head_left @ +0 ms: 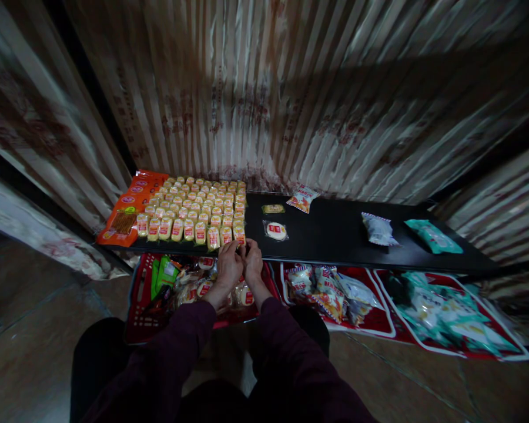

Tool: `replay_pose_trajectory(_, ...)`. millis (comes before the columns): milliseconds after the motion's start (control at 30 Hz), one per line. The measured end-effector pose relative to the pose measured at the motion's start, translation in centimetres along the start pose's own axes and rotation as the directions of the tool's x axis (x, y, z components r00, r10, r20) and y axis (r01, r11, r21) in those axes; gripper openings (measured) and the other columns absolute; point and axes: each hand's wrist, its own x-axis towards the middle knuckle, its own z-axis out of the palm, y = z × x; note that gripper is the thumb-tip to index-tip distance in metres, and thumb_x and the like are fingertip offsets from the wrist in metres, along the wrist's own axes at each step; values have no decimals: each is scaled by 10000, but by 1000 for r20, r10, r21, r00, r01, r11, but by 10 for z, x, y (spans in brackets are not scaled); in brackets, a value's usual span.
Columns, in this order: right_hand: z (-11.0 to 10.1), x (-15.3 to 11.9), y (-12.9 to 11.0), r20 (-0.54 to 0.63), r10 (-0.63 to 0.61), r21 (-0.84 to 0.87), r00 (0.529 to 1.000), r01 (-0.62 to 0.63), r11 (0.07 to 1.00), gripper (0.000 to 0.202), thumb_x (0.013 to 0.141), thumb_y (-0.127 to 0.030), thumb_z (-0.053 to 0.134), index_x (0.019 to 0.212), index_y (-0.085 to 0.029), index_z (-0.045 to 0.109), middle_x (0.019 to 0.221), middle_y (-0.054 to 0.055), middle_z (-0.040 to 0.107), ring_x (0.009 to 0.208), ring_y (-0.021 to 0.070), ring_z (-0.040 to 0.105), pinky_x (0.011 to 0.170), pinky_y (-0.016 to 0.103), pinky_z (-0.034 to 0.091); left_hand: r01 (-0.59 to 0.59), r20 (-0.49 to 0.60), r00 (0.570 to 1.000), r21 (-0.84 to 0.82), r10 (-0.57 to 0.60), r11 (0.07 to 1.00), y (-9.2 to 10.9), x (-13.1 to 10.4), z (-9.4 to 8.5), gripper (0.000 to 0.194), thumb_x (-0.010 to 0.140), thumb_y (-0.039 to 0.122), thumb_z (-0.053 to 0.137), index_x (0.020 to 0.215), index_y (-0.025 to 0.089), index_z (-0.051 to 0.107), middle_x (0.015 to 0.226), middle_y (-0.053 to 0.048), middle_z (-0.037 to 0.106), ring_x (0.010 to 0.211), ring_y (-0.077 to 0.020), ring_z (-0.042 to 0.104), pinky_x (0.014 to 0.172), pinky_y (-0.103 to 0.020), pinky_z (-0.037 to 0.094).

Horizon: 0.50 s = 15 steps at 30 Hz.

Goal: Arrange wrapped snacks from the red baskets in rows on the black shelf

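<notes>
Rows of small wrapped cakes (189,205) in clear yellowish packets with red labels stand closely packed on the left part of a black shelf (326,235). Both my hands meet at the shelf's front edge, by the right end of the nearest row. My left hand (229,264) has its fingers curled at the lower end of a wrapped cake (238,232). Right beside it, my right hand (253,261) is closed too, its fingertips against the same cake's right side. My fingers partly hide the packet's near end.
An orange snack bag (126,214) lies left of the rows. A flat wrapped packet (273,208), a round wrapped biscuit (275,230), a red-and-white bag (302,198), a pale bag (379,229) and a teal bag (434,236) lie rightward. Red baskets (134,314) of snacks stand below.
</notes>
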Motion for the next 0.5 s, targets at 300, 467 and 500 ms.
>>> replay_pose_trajectory(300,8,2,3,-65,-74,-61,995,70,996,266,832,-247,434,1023,-123,572,942,122,616,895,228,535,834,360,420,-50,12,999,4,50,999,-7,2,0,469,736,11,411,1146,115,613,1183,-116,622,1143,-213,523,1043,-392,393)
replay_pose_trajectory(467,7,3,4,-51,-98,-6,994,98,995,287,840,-275,438,1049,-122,562,943,114,610,881,218,542,807,346,440,-56,21,998,-82,57,995,-13,5,6,480,734,6,412,1156,125,607,1238,-126,586,1184,-209,509,1057,-402,389)
replay_pose_trajectory(500,7,4,4,-48,-102,-3,994,102,995,294,839,-271,441,1061,-119,558,955,116,610,890,218,542,813,347,441,-58,24,998,-97,60,994,-15,5,7,476,734,5,410,1152,117,608,1246,-136,577,1190,-210,506,1056,-402,391)
